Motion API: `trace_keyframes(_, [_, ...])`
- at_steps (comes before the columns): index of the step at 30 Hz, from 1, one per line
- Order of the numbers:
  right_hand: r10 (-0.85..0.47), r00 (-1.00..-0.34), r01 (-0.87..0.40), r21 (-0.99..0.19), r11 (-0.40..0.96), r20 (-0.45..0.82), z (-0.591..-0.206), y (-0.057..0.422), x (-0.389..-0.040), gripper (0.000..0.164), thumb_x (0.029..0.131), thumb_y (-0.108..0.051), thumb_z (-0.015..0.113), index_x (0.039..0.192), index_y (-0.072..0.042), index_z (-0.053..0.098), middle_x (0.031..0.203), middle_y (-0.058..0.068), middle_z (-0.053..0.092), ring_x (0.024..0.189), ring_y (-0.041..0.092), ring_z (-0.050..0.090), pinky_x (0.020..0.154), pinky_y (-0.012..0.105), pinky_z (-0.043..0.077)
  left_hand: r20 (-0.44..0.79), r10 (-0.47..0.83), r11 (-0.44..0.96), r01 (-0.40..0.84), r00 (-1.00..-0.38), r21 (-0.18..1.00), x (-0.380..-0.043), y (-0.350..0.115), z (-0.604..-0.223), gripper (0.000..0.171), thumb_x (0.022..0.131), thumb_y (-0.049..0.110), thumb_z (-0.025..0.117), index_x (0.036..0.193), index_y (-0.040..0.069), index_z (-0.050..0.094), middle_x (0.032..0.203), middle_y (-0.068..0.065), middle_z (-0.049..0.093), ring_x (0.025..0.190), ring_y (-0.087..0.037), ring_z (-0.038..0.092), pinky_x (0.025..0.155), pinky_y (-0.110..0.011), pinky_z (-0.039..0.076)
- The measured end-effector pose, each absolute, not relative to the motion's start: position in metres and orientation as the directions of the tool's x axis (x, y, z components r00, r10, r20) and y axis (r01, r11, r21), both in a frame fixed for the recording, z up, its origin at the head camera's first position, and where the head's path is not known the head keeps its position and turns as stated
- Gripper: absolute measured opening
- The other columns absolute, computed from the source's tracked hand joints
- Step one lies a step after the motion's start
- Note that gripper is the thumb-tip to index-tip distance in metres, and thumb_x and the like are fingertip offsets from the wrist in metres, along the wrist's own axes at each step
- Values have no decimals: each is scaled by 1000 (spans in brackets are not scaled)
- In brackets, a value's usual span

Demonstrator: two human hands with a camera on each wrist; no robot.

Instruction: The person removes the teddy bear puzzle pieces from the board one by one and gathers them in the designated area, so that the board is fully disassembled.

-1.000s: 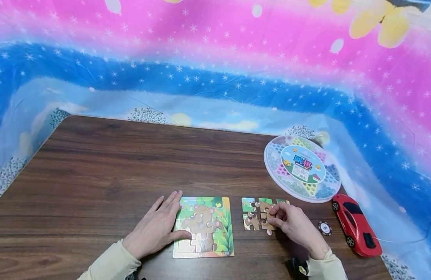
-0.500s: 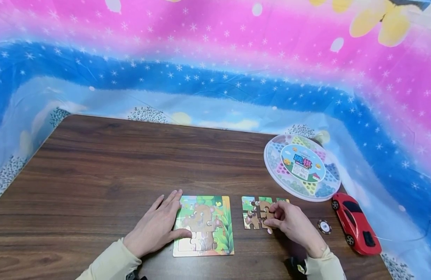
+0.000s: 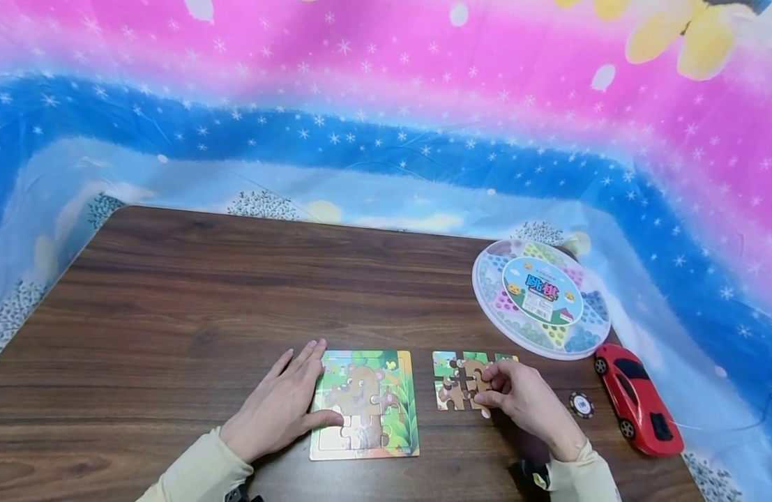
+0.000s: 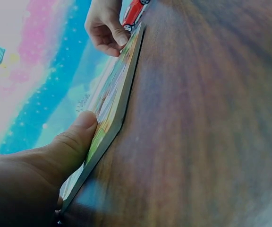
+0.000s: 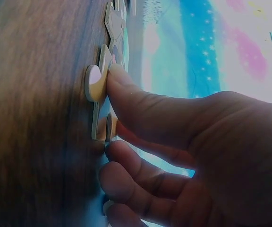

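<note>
In the head view my left hand (image 3: 279,404) lies along the left edge of a bear jigsaw board (image 3: 398,425), fingers straight. Its thumb (image 4: 77,137) rests on the board's face, as the left wrist view shows. To the right of the board, several loose jigsaw pieces (image 3: 450,392) lie close together on the table. My right hand (image 3: 526,401) bends over them, pinching a brown jigsaw piece (image 5: 98,87) low at the table with thumb and fingers. That hand covers part of the group.
A round Chinese checkers set (image 3: 542,300) lies at the back right. Nearer stand a red toy car (image 3: 639,401) and a poker chip (image 3: 581,405) beside my right hand. The wooden table (image 3: 235,293) backs onto a patterned curtain (image 3: 360,139).
My right thumb and fingers have shifted slightly left with the brown piece, among the loose pieces. My left hand and the board stay in place.
</note>
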State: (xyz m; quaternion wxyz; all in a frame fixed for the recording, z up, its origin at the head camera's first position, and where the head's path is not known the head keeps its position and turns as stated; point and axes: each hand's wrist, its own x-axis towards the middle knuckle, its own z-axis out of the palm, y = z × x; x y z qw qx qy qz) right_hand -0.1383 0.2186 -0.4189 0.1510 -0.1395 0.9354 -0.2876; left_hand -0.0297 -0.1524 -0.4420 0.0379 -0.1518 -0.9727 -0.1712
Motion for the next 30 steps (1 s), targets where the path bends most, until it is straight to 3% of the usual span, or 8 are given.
trace_keyframes(20, [-347,-918,-193,-548,814,-191,-418,219,-139,16,78,-19,82,88,-15,69,76,-6,61,65,10,53,56,25,46,122,281,893,306,-952,329,-29,-152,-442,89,79,67,62,130,-6,52,151,-23,35,142,-32,30,112,-54,27])
trace_keyframes(30, [-368,-920,-260,-488,833,-137,-419,221,-142,11,80,-24,81,83,-21,71,78,-10,63,61,8,52,57,27,44,117,280,895,303,-953,327,-30,-152,-442,87,80,68,61,128,-5,53,152,-23,34,142,-32,29,113,-53,26])
